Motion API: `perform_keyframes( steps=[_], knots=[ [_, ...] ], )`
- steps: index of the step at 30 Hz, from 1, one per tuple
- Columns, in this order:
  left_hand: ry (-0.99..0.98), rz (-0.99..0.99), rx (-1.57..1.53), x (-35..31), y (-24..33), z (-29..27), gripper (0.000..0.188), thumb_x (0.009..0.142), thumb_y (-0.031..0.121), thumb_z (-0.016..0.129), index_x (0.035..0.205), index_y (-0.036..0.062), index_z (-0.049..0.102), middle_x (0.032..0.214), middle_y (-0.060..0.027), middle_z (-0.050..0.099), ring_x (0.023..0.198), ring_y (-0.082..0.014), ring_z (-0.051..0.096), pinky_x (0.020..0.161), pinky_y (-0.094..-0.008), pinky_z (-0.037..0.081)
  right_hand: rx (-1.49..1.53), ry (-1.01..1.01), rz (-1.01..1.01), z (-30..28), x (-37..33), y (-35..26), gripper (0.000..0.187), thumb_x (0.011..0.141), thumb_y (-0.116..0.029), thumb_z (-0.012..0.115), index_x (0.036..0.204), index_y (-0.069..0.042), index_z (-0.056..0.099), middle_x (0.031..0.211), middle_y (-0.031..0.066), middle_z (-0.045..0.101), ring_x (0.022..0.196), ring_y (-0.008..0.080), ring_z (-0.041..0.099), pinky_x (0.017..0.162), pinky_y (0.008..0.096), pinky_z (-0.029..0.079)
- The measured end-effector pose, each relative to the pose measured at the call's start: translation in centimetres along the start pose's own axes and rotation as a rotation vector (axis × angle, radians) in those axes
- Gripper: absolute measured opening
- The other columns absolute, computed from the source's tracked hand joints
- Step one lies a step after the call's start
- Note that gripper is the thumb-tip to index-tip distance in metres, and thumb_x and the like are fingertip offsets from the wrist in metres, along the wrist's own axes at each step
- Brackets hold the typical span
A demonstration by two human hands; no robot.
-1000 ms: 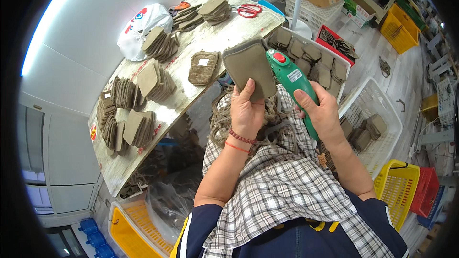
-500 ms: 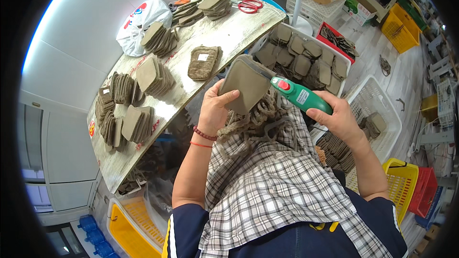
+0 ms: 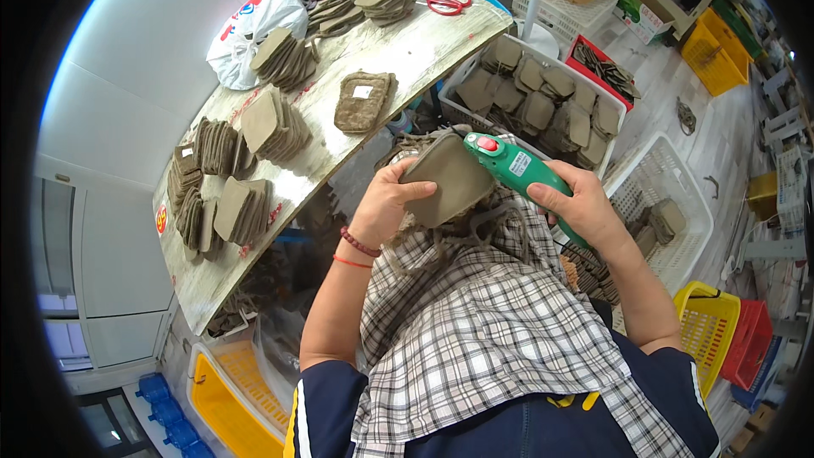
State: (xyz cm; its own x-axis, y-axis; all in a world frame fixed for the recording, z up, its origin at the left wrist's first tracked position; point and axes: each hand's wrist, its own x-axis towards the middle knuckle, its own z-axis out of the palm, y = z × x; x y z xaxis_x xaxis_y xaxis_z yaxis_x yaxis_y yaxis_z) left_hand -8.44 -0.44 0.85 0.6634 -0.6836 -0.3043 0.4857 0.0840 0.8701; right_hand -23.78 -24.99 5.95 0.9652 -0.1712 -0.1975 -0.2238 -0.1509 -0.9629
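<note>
Left fingers point(image 3: 419, 191) grip a pad point(image 3: 449, 180), right fingers point(image 3: 548, 197) a tool point(image 3: 524, 170); a crate point(image 3: 612, 145) holds pads point(image 3: 538, 110).

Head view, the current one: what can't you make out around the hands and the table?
- Brown pad, head view: its back faces away, hiding the left hand's grip there.
- Green tool, head view: the right hand covers part of its handle; its tip is too small to tell.
- White bag, head view: its plastic hides the contents.
- Yellow basket, head view: the lower edge cuts it off.
</note>
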Motion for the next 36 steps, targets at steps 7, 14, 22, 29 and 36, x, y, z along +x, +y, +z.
perform_keyframes(
  steps=[7,14,22,29,36],
  knots=[
    [0.157,0.103,0.124,-0.3,1.5,-2.4,0.024,0.077,-0.003,0.072,0.096,0.0026,0.057,0.085,-0.0029,0.064,0.076,-0.0102,0.06,0.069,-0.0239,0.049,0.019,-0.114,0.113,-1.1,-0.2,-0.5,0.039,0.086,-0.034,0.069,0.105,0.0,0.065,0.077,0.0009,0.06,0.063,0.006,0.054,0.053,0.0218,0.046],
    [0.251,0.214,0.017,-0.7,1.5,-2.4,0.018,0.076,-0.004,0.072,0.091,-0.0001,0.063,0.086,-0.0068,0.068,0.073,-0.0113,0.064,0.068,-0.0258,0.053,0.009,-0.177,0.133,-0.8,-0.1,-0.2,0.038,0.086,-0.033,0.07,0.104,0.0,0.065,0.078,0.0008,0.061,0.063,0.0057,0.053,0.052,0.0218,0.046],
    [0.214,0.108,0.135,-1.0,1.5,-2.1,0.017,0.076,-0.004,0.072,0.091,-0.0009,0.064,0.085,-0.0069,0.069,0.071,-0.0116,0.064,0.067,-0.0255,0.053,-0.101,-0.198,0.11,-0.5,0.3,-0.6,0.037,0.085,-0.033,0.071,0.104,-0.001,0.065,0.075,0.0006,0.06,0.06,0.0052,0.052,0.053,0.0221,0.045],
    [0.087,0.018,0.215,-1.2,1.9,-0.8,0.017,0.075,-0.004,0.073,0.09,-0.0001,0.064,0.083,-0.0063,0.069,0.071,-0.0109,0.065,0.066,-0.0242,0.053,-0.085,-0.218,0.098,0.6,0.6,-1.0,0.037,0.083,-0.031,0.072,0.104,-0.001,0.065,0.071,-0.0007,0.058,0.059,0.0049,0.051,0.053,0.0217,0.043],
    [-0.003,-0.09,0.294,-1.4,2.6,-0.8,0.025,0.073,-0.006,0.074,0.095,0.0001,0.063,0.084,-0.0059,0.068,0.072,-0.0115,0.065,0.069,-0.0245,0.053,-0.066,-0.277,0.061,1.6,1.6,-1.4,0.034,0.085,-0.03,0.071,0.102,-0.001,0.065,0.07,-0.0011,0.058,0.058,0.0049,0.051,0.052,0.0218,0.042]
  ],
)
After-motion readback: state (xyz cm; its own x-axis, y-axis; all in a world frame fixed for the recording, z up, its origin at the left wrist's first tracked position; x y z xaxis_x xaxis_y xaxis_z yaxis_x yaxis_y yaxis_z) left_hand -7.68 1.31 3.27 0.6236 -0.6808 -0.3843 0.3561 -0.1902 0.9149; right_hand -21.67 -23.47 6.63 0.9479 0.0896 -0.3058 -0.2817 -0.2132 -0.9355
